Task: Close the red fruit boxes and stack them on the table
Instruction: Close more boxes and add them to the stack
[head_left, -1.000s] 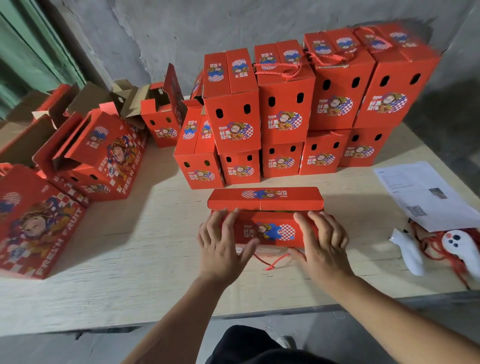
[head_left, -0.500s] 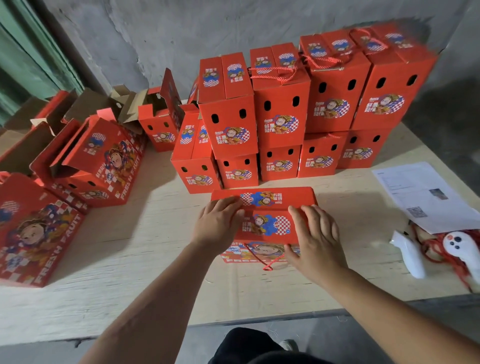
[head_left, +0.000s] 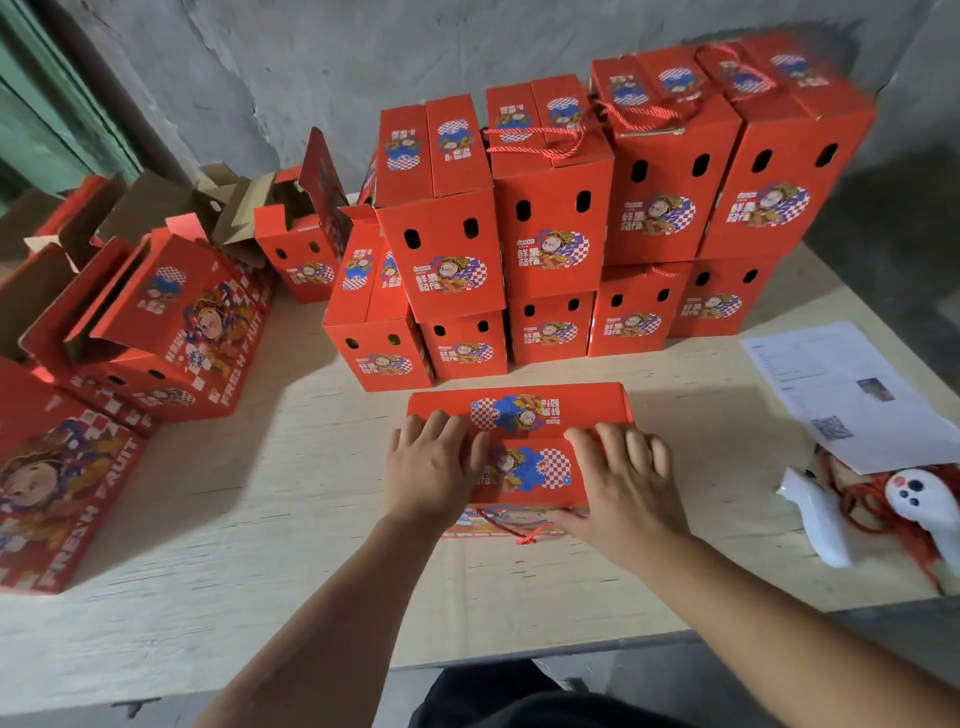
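Note:
A red fruit box (head_left: 524, 462) stands in front of me on the wooden table (head_left: 270, 499), both top flaps folded down over it. My left hand (head_left: 434, 470) presses flat on the left of the flaps. Over on the right side my right hand (head_left: 623, 483) lies with fingers spread, the thumb at the box's near edge by a red cord handle (head_left: 511, 530). Behind it, closed red boxes (head_left: 550, 228) are stacked two high in a row along the wall.
Open red boxes (head_left: 166, 322) with raised flaps lie at the left, and one big box (head_left: 52, 493) sits at the near left edge. Printed paper sheets (head_left: 841, 389), a white controller (head_left: 919, 501) and loose red cord (head_left: 883, 514) are at the right.
The far flap, standing up a second ago, has been folded down onto the box. Both hands moved up onto the flaps and now press them flat.

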